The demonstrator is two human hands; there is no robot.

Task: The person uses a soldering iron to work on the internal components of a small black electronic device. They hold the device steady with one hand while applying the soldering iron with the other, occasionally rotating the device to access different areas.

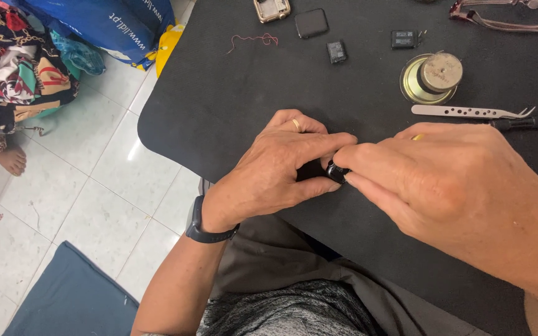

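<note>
Head view, both hands [368, 171] pinching small black part [337, 172]

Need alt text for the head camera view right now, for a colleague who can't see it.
Both hands meet over a black mat-covered table, the left hand and right hand pinching one small black rounded part between their fingertips. Behind them lie curved silver metal tweezers, a round brass-coloured speaker magnet and a thin red wire.
</note>
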